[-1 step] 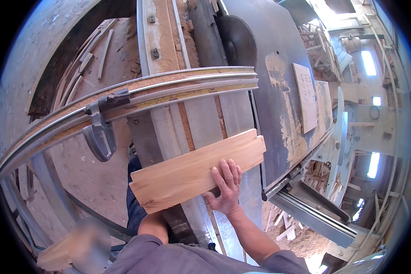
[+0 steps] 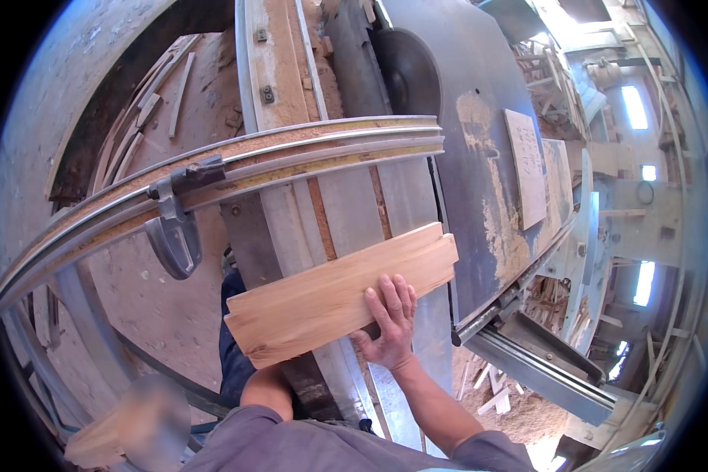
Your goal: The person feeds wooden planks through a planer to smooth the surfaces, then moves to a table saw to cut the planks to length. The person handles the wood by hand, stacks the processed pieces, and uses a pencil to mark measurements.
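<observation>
A pale wooden board (image 2: 338, 295) lies aslant on the near side of the long metal fence (image 2: 330, 144), apart from it, with its right end closer to the fence than its left. Its ends are stepped; whether it is one piece or two laid together I cannot tell. The right hand (image 2: 389, 334) is also on the fence's near side, farther from it than the board's middle. Its grip is loosely spread: the fingers lie over the board's upper face, pointing toward the fence, while the thumb stands apart by the board's near edge. Most of the board thus stretches leftward from the grip, with a shorter part to its right. The left forearm (image 2: 266, 391) comes in on the fence's near side and runs in behind the board, which hides the left hand, so I cannot tell the state of that grip. The metal tabletop (image 2: 350, 204), striped by sawdust-filled grooves, shows bare between fence and board; whether the board rests on it or is held above it is unclear. A dark stop (image 2: 171, 206) sits on the fence's left stretch. Past the fence's right end lies a flat panel (image 2: 525, 169) with handwriting, and beyond the fence stands a dark round disc (image 2: 407, 75).
</observation>
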Demonstrator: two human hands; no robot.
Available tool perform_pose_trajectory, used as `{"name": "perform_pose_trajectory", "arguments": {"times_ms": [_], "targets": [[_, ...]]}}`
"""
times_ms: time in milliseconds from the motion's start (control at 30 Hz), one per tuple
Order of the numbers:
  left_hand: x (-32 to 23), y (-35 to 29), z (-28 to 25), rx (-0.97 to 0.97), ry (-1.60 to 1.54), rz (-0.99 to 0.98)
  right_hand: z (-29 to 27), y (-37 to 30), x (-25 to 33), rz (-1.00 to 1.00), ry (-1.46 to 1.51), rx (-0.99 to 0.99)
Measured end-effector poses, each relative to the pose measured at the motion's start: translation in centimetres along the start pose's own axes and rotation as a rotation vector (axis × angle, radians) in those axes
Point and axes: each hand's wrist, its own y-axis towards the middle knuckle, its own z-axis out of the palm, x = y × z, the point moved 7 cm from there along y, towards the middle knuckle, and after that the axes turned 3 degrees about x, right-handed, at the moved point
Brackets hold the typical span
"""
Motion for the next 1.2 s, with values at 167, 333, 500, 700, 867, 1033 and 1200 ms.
{"name": "perform_pose_trajectory", "arguments": {"times_ms": [167, 333, 500, 700, 867, 1033, 1200], "targets": [[-0.7, 1.3, 0.1, 0.064, -0.007, -0.002, 0.0, -0.3, -0.4, 0.012, 0.003, -0.056], [-3.6, 2.0, -1.8, 0.137, -0.384, -0.033, -0.1, 0.1, -0.1, -0.047, 0.045, -0.084], [-14.8, -1.9, -7.6, 0.425, -1.149, -0.069, -0.5, -0.1, 0.2, -0.059, 0.016, -0.094], [-24.8, -11.0, -8.9, 0.538, -0.522, 0.404, -1.4, -0.6, 0.3, -0.06, 0.039, -0.102], [-28.9, -19.7, -10.5, 0.281, -0.113, 0.906, -4.5, -3.7, 2.2, 0.175, 0.505, -0.33], [-28.4, -26.2, -9.3, 0.022, 0.478, 1.606, -4.5, -6.8, 4.0, 0.578, 1.622, -0.427], [-25.5, -25.7, -7.7, -0.091, 0.706, 1.485, -0.8, -7.3, 0.8, 0.975, 1.51, -0.395]]}}
